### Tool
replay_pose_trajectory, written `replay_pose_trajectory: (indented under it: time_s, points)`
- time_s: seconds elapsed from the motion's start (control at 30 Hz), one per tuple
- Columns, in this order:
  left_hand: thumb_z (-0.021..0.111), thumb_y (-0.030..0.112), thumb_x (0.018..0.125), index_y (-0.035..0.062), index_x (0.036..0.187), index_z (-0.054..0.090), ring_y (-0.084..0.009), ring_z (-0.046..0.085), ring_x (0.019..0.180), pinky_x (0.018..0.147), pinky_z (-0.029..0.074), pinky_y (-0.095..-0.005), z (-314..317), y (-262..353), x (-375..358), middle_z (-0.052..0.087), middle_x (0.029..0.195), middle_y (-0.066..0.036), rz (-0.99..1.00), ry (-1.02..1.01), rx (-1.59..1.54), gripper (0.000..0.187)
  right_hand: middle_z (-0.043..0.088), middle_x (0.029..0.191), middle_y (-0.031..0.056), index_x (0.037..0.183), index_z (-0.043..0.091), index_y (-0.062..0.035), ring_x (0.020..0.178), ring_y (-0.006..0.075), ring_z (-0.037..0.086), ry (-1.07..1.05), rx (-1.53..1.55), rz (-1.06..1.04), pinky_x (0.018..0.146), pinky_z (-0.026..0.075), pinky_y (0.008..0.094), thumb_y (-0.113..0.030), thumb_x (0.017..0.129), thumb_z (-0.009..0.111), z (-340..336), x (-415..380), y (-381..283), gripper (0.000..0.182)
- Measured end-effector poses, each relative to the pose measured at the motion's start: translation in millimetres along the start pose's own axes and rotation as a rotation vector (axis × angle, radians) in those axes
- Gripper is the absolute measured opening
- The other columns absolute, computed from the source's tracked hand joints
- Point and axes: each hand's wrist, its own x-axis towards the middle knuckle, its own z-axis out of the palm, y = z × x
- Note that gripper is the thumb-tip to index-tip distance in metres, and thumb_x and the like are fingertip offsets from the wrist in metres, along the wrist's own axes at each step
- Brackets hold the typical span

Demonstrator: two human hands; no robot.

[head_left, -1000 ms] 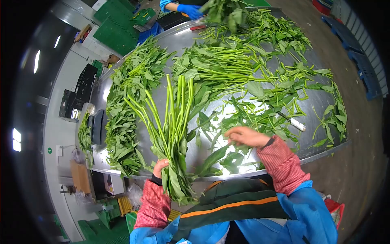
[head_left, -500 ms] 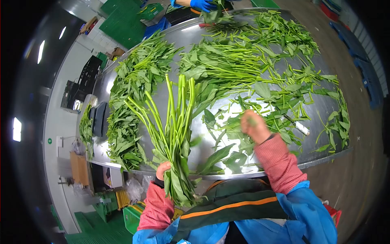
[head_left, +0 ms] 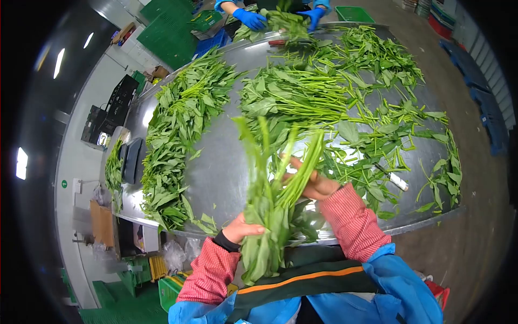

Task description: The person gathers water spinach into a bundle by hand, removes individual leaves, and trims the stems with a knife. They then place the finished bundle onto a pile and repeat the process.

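The leafy bunch (head_left: 271,208) has swung toward one o'clock since the earlier frame, and your right hand (head_left: 319,186) has come in from the leaves, bringing both hands to it over the table's (head_left: 213,178) near edge. From the bunch, a leafy row (head_left: 172,146) lies at ten o'clock. Your left hand (head_left: 242,230) grasps the leafy end. A stem pile (head_left: 299,96) sits at twelve. Your right fingers meet the stems; I cannot tell whether they close. Loose cuttings (head_left: 377,127) at two o'clock partly crowd the white-handled knife (head_left: 398,181) at three.
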Motion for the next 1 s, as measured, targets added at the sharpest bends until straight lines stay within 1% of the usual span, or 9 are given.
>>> replay_pose_trajectory:
  time_s: [0.27,0.43,0.5,0.6,0.67,0.73,0.8,0.93,1.0]
  points:
    - [0.071,0.004,0.078,0.002,0.143,0.025,-0.0165,0.044,0.122,0.104,0.034,-0.0326,23.2,-21.7,29.7,0.045,0.134,-0.007,-0.064,-0.087,0.091,0.079,0.053,0.121,0.0274,0.149,0.01,-0.0162,0.111,0.036,0.057,0.022,0.068,-0.214,0.099,0.044,0.0506,-0.056,0.066,0.076,15.2,12.1,-33.1,0.114]
    - [0.073,0.01,0.077,0.0041,0.145,0.021,-0.0176,0.038,0.128,0.107,0.03,-0.034,11.5,-20.3,25.3,0.041,0.138,-0.007,-0.05,-0.124,0.043,0.085,0.058,0.09,0.0057,0.123,0.049,-0.003,0.08,0.0184,0.063,0.176,-0.254,-0.143,0.075,0.053,0.0339,-0.017,0.076,0.074,68.2,8.2,-72.2,0.055]
    - [0.072,0.014,0.079,0.0039,0.144,0.023,-0.0173,0.037,0.128,0.108,0.029,-0.0337,0.7,-22.6,14.6,0.041,0.138,-0.008,0.09,-0.033,0.07,0.083,0.058,0.093,0.0058,0.119,0.05,-0.0029,0.079,0.0154,0.061,0.346,-0.684,-0.294,0.073,0.051,0.0293,-0.014,0.075,0.071,110.0,-6.5,-106.8,0.049]
    - [0.07,0.02,0.081,0.0035,0.143,0.028,-0.0185,0.039,0.126,0.107,0.029,-0.0333,-25.9,-20.2,9.8,0.043,0.134,-0.008,0.198,0.214,0.311,0.077,0.058,0.089,0.0026,0.099,0.055,-0.0058,0.077,0.0121,0.058,0.422,-0.873,-0.631,0.071,0.051,0.0283,-0.01,0.076,0.065,128.4,-22.2,-158.0,0.026]
    - [0.065,0.02,0.086,0.0026,0.138,0.036,-0.0188,0.049,0.114,0.094,0.044,-0.0325,-40.0,-28.9,6.6,0.048,0.124,-0.009,0.175,0.41,0.272,0.062,0.057,0.088,0.0027,0.099,0.055,-0.0055,0.076,0.0124,0.058,0.48,-1.281,-0.526,0.069,0.05,0.0274,-0.004,0.074,0.063,138.8,-19.4,-169.9,0.026]
    - [0.059,0.016,0.091,0.0008,0.132,0.044,-0.0163,0.059,0.097,0.077,0.052,-0.0288,-17.5,-12.4,9.1,0.056,0.113,-0.01,0.228,0.285,-0.144,0.046,0.055,0.085,0.0062,0.096,0.054,-0.0043,0.074,0.018,0.058,0.225,-1.619,-0.463,0.065,0.049,0.0302,0.001,0.068,0.061,149.2,-1.5,-143.1,0.03]
    - [0.055,0.013,0.094,-0.0006,0.122,0.051,-0.0145,0.064,0.08,0.066,0.053,-0.026,-17.7,-23.5,17.6,0.063,0.098,-0.009,0.157,0.202,-0.04,0.032,0.053,0.084,0.014,0.095,0.052,-0.0026,0.078,0.0334,0.056,-0.097,-1.943,-0.596,0.067,0.048,0.0399,0.0,0.061,0.066,141.6,17.9,-104.0,0.037]
    - [0.052,0.008,0.092,0.0006,0.108,0.057,-0.0193,0.063,0.075,0.069,0.051,-0.0306,-10.2,-49.8,24.4,0.064,0.091,-0.008,0.163,0.284,0.319,0.018,0.055,0.081,0.0094,0.093,0.053,-0.0017,0.072,0.0222,0.057,0.122,-1.656,-0.387,0.067,0.047,0.0336,-0.007,0.066,0.068,122.6,27.9,-57.1,0.031]
    - [0.053,0.004,0.088,0.0026,0.106,0.058,-0.0259,0.062,0.078,0.071,0.05,-0.0338,-11.1,-59.4,22.2,0.062,0.091,-0.011,0.31,0.33,0.717,0.019,0.055,0.075,0.0048,0.093,0.054,-0.0013,0.067,0.0136,0.053,0.27,-1.402,-0.014,0.064,0.046,0.0294,-0.008,0.069,0.068,116.0,31.4,-64.3,0.028]
